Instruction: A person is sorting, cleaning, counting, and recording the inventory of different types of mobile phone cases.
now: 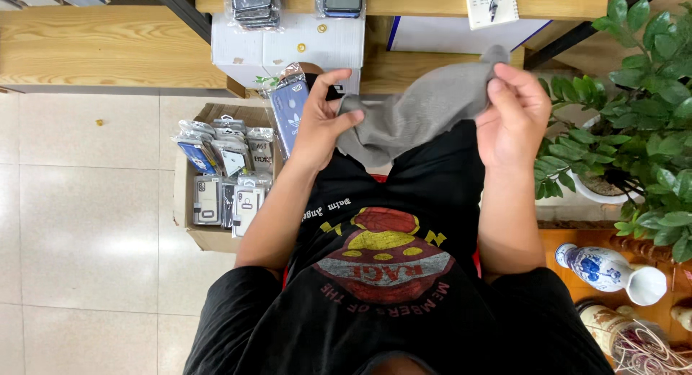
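Head: grey cloth [425, 112] apparently pinched between fingers [504, 76].

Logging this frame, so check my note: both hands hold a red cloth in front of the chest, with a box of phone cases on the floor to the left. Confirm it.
Wrong colour: the cloth is grey, not red, as the head view shows. The left hand and right hand both hold it, and the box sits left.
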